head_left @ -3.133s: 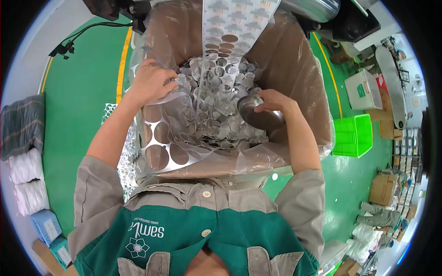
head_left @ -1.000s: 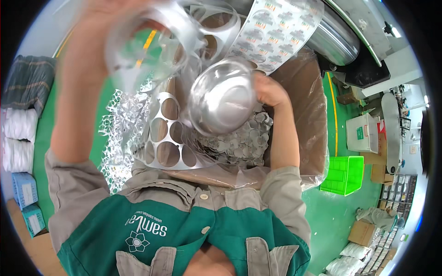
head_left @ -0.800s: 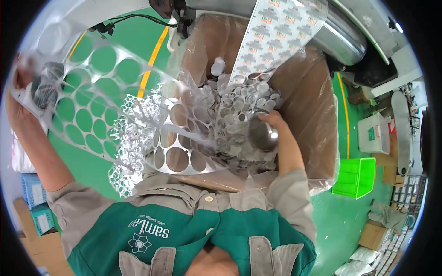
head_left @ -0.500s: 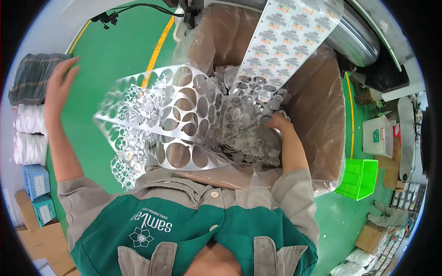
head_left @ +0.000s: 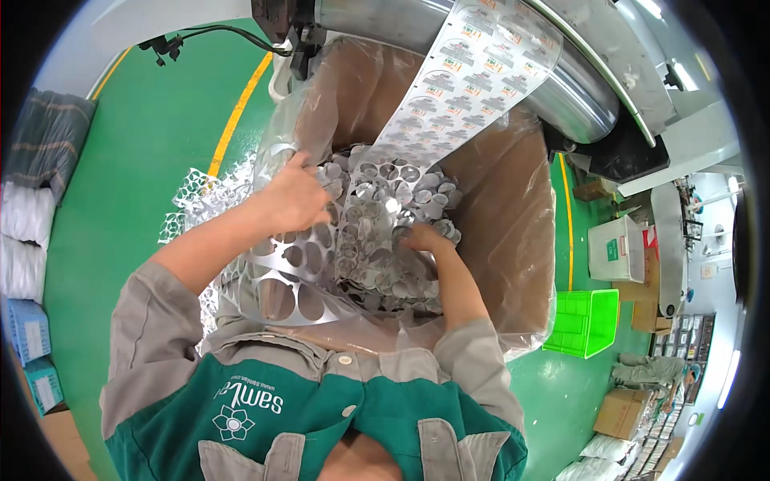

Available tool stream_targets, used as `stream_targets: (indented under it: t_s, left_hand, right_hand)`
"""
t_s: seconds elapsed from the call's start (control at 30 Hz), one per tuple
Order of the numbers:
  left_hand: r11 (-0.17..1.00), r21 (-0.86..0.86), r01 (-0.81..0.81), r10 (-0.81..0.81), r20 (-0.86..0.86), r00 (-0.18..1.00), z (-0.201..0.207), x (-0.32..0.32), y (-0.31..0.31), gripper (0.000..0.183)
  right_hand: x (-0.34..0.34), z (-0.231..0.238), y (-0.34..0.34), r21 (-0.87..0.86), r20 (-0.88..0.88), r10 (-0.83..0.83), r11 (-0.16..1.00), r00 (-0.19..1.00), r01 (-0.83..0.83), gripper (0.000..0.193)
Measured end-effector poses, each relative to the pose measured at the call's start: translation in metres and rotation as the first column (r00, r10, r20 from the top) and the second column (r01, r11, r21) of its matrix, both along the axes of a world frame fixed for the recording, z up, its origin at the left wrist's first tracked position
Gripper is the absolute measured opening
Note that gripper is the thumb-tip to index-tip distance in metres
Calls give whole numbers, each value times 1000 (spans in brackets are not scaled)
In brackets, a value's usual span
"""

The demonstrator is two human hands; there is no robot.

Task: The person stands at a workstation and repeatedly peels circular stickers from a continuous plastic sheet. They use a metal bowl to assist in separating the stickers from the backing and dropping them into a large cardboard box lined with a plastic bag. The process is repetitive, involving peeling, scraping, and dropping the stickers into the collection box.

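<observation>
The left hand (head_left: 297, 199) is arching half-open over the perforated sheet (head_left: 294, 279); the right hand (head_left: 425, 238) — partly curled — is resting among silver discs (head_left: 370, 228). Whether either is gripping anything, I cannot tell. Beyond them, a printed strip (head_left: 469, 88) is hanging.

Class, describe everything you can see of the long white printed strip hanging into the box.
The long white printed strip looks thin and flexible, with rows of repeated grey designs touched with orange. It slants from the picture's top edge, in front of a shiny metal roller, down into a brown box lined with clear plastic. Round holes pierce its lower part, which lies against a heap of silvery discs; where it ends is unclear.
</observation>
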State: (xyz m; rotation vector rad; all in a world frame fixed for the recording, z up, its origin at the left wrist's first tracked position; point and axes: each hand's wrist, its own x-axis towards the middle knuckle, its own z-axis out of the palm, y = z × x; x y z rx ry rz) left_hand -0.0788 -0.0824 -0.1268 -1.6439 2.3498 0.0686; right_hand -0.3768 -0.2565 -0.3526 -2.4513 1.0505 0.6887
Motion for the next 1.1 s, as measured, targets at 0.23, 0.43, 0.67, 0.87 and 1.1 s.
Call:
stream_targets:
  t_s: [0.23, 0.43, 0.67, 0.87, 1.1]
  left_hand:
    - [999, 30, 30, -28, -76, 997, -3, 6, 4, 34]
    - [998, -54, 44, -54, -202, 978, 1, 6, 5, 34]
    - [999, -19, 50, -53, -296, 954, 3, -2, -3, 32]
    - [994, 41, 99, -89, -198, 976, -2, 7, -3, 32]
    - [983, -99, -155, 30, -746, 666, 9, 15, 4, 19]
  right_hand:
    - [42, 214, -7, 745, 664, -720, 661, 202, -94, 51]
    - [16, 119, -42, 816, 130, -904, 330, -407, -474, 53]
    - [-69, -53, -23, 796, 48, -993, 102, 106, 597, 48]
    - [-15, 42, -23, -11, -244, -62, 998, 968, 61, 55]
    - [5, 249, -11, 497, 629, -531, 836, 568, 232, 48]
